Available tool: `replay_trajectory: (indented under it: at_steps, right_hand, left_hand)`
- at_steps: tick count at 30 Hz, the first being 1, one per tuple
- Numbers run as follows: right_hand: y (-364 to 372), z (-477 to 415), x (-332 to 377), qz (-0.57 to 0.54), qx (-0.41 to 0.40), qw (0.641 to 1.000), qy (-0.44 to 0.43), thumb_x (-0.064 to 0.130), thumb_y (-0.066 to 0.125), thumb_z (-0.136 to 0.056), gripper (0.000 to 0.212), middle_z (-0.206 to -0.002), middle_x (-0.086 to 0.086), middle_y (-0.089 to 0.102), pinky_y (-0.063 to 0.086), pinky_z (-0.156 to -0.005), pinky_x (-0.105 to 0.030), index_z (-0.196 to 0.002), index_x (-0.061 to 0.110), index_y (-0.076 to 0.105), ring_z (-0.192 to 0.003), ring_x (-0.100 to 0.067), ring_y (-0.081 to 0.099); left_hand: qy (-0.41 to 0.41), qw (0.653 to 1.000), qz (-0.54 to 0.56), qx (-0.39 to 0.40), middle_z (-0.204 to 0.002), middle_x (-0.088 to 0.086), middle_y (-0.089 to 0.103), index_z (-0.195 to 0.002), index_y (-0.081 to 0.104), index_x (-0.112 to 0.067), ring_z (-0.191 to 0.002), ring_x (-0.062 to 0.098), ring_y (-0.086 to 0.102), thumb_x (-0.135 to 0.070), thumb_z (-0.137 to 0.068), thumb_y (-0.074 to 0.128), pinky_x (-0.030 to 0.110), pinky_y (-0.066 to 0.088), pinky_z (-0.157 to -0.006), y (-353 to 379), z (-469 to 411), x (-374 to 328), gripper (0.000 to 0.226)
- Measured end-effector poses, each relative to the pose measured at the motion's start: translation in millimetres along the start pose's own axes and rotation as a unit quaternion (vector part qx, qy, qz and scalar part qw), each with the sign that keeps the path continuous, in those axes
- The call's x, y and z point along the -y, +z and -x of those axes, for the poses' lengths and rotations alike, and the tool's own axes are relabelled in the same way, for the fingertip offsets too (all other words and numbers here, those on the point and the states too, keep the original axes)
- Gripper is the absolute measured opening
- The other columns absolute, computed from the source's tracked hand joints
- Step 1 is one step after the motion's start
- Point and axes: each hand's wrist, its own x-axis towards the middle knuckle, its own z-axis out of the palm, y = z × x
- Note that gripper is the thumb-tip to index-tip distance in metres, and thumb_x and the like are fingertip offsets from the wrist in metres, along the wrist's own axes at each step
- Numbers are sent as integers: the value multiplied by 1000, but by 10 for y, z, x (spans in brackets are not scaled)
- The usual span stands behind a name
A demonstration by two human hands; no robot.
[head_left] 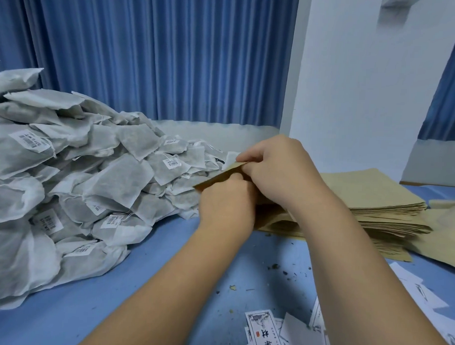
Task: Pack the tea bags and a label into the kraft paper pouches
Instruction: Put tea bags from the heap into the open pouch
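Hands are meeting at mid-table: the left hand (226, 206) and right hand (275, 169) are both curling their fingers onto the open end of one brown pouch (216, 179), pinching it just above the pouch stack (375, 203) on the right. Heaped tea bags (92, 180) are crowding the left, their near edge hidden behind the pouch. Printed labels (264, 331) are lying near right on the blue table (48, 321), among dark crumbs (274, 267).

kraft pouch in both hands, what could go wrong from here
1. The left hand and right hand grip the kraft pouch at its edge; a hard pull could tear the paper.
2. The tea bag pile slopes steeply right beside it and might slide if bumped.
3. Loose crumbs on the table could get swept inside.
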Motion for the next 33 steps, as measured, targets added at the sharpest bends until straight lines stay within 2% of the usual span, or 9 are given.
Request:
replay_trajectory:
  at_steps: [8,11,14,17,20,23,26,30,33]
  right_hand:
    - [-31,0,-59,13,-32,998,53,8,58,-83,30,-105,4,71,52,-88,-36,-94,29,76,-100,-21,62]
    - [-120,-20,-113,22,-17,995,94,10,58,-82,30,-104,5,70,53,-85,-32,-91,33,75,-97,-18,62]
    - [-218,-10,-109,44,-3,992,117,11,58,-84,29,-101,6,69,52,-78,-28,-83,36,71,-92,-16,63]
    - [-308,25,-84,58,7,990,128,6,55,-85,34,-102,7,68,53,-77,-28,-89,35,73,-92,-16,62]
    - [-373,35,-13,80,23,988,129,7,55,-88,34,-107,5,67,53,-85,-33,-99,34,73,-97,-17,61]
    - [-358,84,41,111,32,985,128,10,55,-87,34,-110,1,66,53,-88,-34,-104,34,71,-100,-21,62]
    - [-338,191,30,143,15,985,100,12,54,-88,34,-111,2,65,52,-85,-32,-103,36,71,-99,-22,61]
    - [-413,317,-89,222,28,974,47,17,51,-94,30,-112,4,62,50,-85,-34,-108,35,70,-104,-21,58]
    - [-493,532,-205,280,-46,958,-31,17,54,-91,25,-110,3,55,48,-76,-36,-109,26,69,-102,-21,51]
  left_hand:
    - [70,964,186,178,-82,4,61,-85,54,-13,-80,26,60,-17,-87,56,27,36,-61,-148,-47,77,5]
    - [80,973,206,67,-91,-1,67,-92,68,-20,-88,24,61,-30,-85,60,35,49,-72,-400,-94,144,13]
    - [37,988,138,-55,-111,-6,54,-115,62,-33,-104,18,53,-51,-82,65,34,45,-77,-523,-158,303,38]
    - [-32,992,91,82,-136,-11,41,-136,44,-41,-121,17,49,-63,-87,50,33,40,-85,-439,-183,459,53]
    - [13,941,302,150,-146,-16,41,-135,50,-43,-130,11,45,-41,-99,45,39,40,-106,-265,-173,490,37]
    - [106,905,392,126,-126,-38,49,-125,58,-45,-109,-15,49,-22,-97,54,22,41,-102,-183,-118,443,35]
    - [155,902,390,99,-117,-39,53,-127,61,-33,-106,-26,45,-17,-88,68,0,31,-93,-65,-103,438,43]
    - [25,875,476,82,-103,-16,70,-110,73,-31,-94,-2,61,-14,-91,62,27,48,-96,24,-76,339,28]
    - [-34,838,535,105,-97,-17,71,-108,74,-26,-93,1,63,-11,-92,59,41,50,-97,-11,-25,196,27]
